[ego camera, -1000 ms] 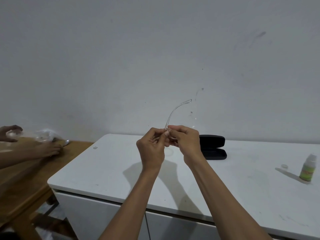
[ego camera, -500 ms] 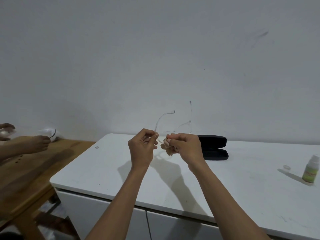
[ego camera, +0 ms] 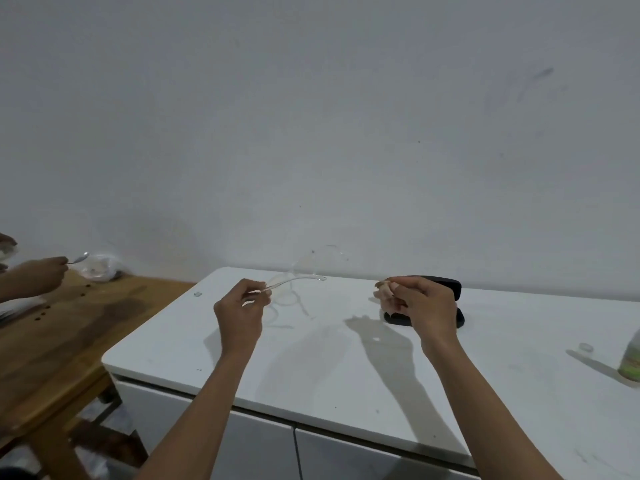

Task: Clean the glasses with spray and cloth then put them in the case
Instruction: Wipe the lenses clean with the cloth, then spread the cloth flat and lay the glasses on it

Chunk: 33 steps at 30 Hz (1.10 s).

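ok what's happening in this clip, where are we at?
A person is cleaning clear-framed glasses over a white cabinet. The left hand holds the glasses by one temple; the right hand grips a bunched cloth, apart from the glasses. The black case sits open behind the right hand, and the spray bottle stands at the far right. The glasses are not yet in the case.

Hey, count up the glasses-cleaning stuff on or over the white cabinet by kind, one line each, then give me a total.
Clear glasses: 1
Cloth: 1
Black case: 1
Green spray bottle: 1
Small clear cap: 1
Total: 5
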{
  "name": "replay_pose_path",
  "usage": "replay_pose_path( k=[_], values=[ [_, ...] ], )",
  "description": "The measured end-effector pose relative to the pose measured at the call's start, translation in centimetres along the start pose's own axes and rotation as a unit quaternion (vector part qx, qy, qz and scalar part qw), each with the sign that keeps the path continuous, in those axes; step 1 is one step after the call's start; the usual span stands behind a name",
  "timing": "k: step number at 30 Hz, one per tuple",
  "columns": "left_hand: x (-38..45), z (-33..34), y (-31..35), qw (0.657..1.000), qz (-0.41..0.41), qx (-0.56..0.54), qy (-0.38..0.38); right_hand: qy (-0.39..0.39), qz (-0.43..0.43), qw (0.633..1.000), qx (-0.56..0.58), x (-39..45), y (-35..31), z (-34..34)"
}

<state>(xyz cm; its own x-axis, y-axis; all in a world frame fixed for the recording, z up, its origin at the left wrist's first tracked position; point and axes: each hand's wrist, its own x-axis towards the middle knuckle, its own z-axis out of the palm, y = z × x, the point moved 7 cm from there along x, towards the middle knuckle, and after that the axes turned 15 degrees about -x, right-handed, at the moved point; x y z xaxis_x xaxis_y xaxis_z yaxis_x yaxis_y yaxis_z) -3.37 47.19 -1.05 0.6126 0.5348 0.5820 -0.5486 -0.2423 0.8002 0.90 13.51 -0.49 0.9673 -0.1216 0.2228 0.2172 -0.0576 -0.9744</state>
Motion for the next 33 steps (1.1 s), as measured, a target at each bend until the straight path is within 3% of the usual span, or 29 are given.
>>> replay_pose_path(
  k=[10, 25, 30, 33],
  values=[
    [-0.2, -2.5, -3.8, 0.992, -0.007, 0.107, -0.067, -0.066, -0.016, 0.997, -0.021, 0.1, -0.5, -0.3],
    [-0.2, -2.9, -4.3, 0.965, -0.021, 0.206, -0.159, -0.074, 0.004, 0.996, -0.052, -0.1, -1.1, -0.7],
    [-0.1, -0.3, -0.7, 0.958, 0.115, 0.224, -0.141, -0.066, 0.012, 0.995, -0.07, -0.4, -2.4, -1.8],
    [-0.7, 5.6, 3.0, 0.965, 0.143, 0.14, -0.168, -0.061, 0.013, 0.994, -0.084, -0.4, -3.3, -2.6]
  ],
)
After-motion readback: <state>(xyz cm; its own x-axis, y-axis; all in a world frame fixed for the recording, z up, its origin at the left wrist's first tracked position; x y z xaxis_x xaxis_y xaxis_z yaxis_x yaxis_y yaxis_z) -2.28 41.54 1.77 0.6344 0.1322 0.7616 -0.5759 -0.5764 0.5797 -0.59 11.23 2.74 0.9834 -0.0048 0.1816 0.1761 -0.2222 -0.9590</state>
